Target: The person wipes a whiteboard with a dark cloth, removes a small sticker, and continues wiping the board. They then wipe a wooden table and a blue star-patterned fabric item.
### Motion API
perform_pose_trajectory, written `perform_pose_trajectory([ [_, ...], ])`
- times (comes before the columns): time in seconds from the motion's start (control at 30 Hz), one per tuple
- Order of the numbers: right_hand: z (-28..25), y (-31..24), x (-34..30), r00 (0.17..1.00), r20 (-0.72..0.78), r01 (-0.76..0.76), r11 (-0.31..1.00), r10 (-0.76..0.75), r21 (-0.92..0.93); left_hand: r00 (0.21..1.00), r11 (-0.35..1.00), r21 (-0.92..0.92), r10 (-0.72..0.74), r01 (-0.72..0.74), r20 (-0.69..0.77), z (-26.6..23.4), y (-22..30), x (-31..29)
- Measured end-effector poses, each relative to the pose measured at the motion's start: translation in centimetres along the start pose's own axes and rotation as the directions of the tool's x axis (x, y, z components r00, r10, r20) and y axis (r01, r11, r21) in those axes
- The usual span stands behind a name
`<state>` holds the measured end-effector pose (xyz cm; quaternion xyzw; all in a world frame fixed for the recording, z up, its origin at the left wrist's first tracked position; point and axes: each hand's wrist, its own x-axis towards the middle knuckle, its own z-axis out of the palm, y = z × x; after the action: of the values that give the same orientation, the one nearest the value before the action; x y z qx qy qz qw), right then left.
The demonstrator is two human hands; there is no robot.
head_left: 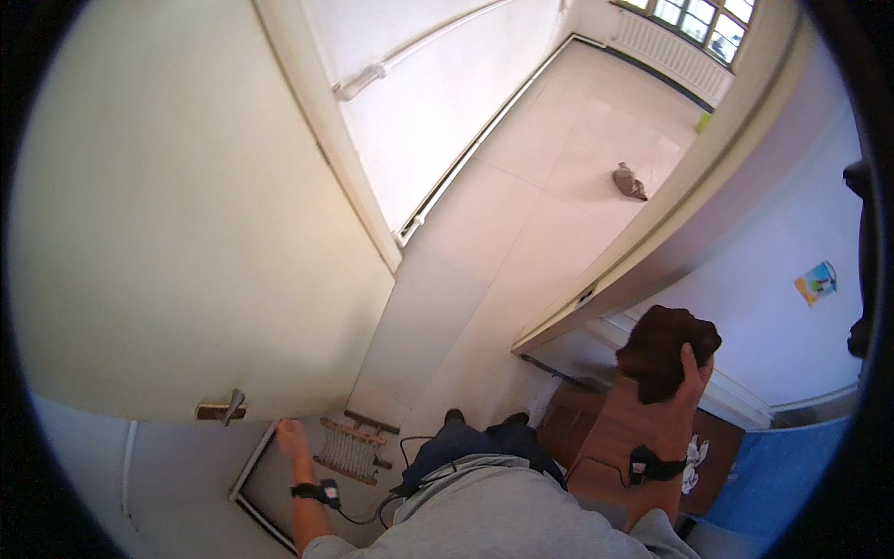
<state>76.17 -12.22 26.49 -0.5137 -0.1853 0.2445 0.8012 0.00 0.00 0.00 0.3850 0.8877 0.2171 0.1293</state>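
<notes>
A dark brown cloth [663,349] is bunched in my right hand [691,374], with the thumb pressed over it. The cloth is held up above a reddish-brown wooden table [626,424]. My left hand [291,436] hangs low beside the edge of a cream door [205,242], its fingers curled in and nothing seen in them. Close to that hand is the metal door handle [235,407], which it does not touch. Black bands with small devices and cables circle both wrists.
A doorway leads to a tiled floor [503,214], where a brown cloth [630,182] lies. A low stool [349,452] with a woven cord seat stands by my feet. White crumpled material [694,464] lies near my right forearm, beside a blue sheet [782,480].
</notes>
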Motion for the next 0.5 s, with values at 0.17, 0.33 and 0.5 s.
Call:
perform_pose_trajectory([
  [0.17, 0.3, -0.9, -0.8, 0.94, -0.22, 0.251, 0.965, -0.261, -0.074, 0.796, 0.75, -0.572, 0.547, -0.331, 0.257, 5.9, 25.1, -8.5],
  [0.33, -1.1, -2.5, -0.4, 0.85, -0.338, 0.382, 0.914, -0.405, -0.136, 0.125, 0.015, -0.609, 0.982, -0.793, -0.138, 2.2, 47.0, -17.7],
  [0.5, -1.9, -5.9, -0.9, 0.734, -0.32, 0.543, 0.801, -0.599, -0.252, -0.085, -0.301, -0.615, 0.931, -0.729, -0.354, -3.0, 60.7, -28.3],
])
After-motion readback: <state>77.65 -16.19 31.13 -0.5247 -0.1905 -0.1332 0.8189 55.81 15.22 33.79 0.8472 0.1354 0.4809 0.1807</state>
